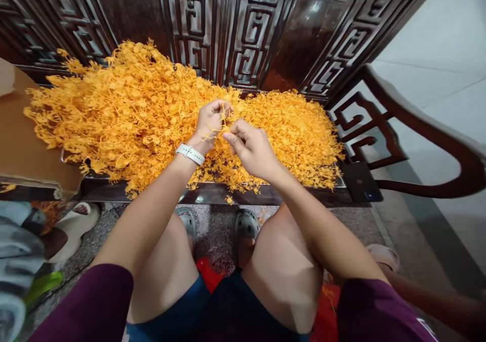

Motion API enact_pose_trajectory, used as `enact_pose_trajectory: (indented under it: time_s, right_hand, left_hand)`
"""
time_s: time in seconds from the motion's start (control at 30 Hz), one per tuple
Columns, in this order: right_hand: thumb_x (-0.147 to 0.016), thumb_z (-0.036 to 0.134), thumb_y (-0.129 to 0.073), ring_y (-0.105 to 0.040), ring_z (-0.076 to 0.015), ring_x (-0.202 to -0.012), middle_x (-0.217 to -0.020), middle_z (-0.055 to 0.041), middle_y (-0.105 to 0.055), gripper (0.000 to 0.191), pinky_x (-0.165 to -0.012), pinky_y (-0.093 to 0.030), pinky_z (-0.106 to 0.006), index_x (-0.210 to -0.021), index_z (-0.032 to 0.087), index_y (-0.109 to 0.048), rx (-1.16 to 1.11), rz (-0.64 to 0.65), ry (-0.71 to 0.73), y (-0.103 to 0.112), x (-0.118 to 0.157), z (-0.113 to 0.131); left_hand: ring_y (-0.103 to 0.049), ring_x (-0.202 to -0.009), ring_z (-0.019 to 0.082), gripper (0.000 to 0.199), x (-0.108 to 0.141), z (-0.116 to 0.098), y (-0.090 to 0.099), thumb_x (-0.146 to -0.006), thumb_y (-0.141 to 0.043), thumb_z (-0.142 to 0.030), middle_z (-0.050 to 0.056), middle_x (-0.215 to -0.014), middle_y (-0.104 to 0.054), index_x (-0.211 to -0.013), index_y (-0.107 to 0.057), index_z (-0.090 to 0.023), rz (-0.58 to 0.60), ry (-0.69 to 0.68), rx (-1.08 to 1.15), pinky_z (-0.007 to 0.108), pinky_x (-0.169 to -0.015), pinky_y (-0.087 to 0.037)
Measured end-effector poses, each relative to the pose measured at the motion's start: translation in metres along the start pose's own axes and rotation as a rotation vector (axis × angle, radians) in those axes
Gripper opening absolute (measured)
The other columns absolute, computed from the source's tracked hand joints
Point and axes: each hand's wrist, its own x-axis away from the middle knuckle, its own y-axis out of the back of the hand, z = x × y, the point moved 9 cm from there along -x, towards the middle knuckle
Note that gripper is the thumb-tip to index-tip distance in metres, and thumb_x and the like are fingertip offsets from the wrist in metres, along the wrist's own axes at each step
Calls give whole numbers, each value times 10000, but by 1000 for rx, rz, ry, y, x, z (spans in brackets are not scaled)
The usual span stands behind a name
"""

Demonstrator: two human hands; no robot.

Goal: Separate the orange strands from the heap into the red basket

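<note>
Over the edge of a big orange heap, both my hands meet around a thin, branching orange plastic piece [223, 115]. My left hand [209, 121], with a pale watch strap at the wrist, has its fingers closed on this piece, and some strands hang down across the palm. Thumb and forefinger of my right hand [250, 147] pinch its lower right end. Larger, spidery clumps make up the left pile [125, 104]; smaller, separate bits form the right pile [299, 134]. Exact shapes within the piles are too fine to make out.
The piles lie on a dark wooden bench [205, 194] with a carved back [243, 33] and a curved armrest [429, 144]. A cardboard box [34, 134] stands left. A dark phone-like object [362, 182] lies at the right end. Other people's feet show at both sides.
</note>
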Motion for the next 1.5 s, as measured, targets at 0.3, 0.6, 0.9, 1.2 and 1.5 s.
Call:
enact_pose_trajectory:
  time_s: [0.3,0.6,0.9,1.2,1.5]
  right_hand:
    - [-1070,261,-613,-706,-148,-860,-953,-75,-764,177,-821,-529,-275,-1034,142,-738,-499,1338,159,-84,94,93]
    - [-1025,585,-619,-405,-99,-536,-597,59,-445,410,-547,-402,-233,-826,226,-613,-885,-222,-451,48,-5,-36]
    - [-936,449,-785,-479,-86,-593,-691,15,-602,305,-555,-379,-236,-840,177,-688,-601,101,-353,18,2,-22]
    - [-978,563,-715,-508,-101,-613,-666,26,-581,405,-585,-400,-251,-917,163,-688,-619,554,-182,1,10,-11]
    - [-979,471,-683,-291,-96,-489,-538,70,-338,421,-501,-315,-258,-693,227,-492,-923,-238,-509,45,3,-51]
  left_hand:
    - [-524,-596,122,385,-23,36,54,-977,-675,-541,7,-720,-596,-771,-570,-234,-160,321,234,262,-555,-426]
    - [-582,-565,146,427,11,-1,1,-1055,-506,-510,-11,-555,-461,-802,-670,-208,158,403,238,297,-621,-536]
    - [-587,-562,141,490,10,9,-8,-1045,-465,-587,14,-626,-578,-952,-746,-197,207,405,242,287,-582,-496]
    - [-629,-642,137,687,9,7,-8,-986,-430,-765,129,-1070,-801,-1250,-751,-217,205,389,222,260,-551,-427]
    - [-649,-709,115,307,16,6,-12,-907,-711,-329,117,-1345,-743,-1185,-780,-220,244,377,221,268,-666,-492]
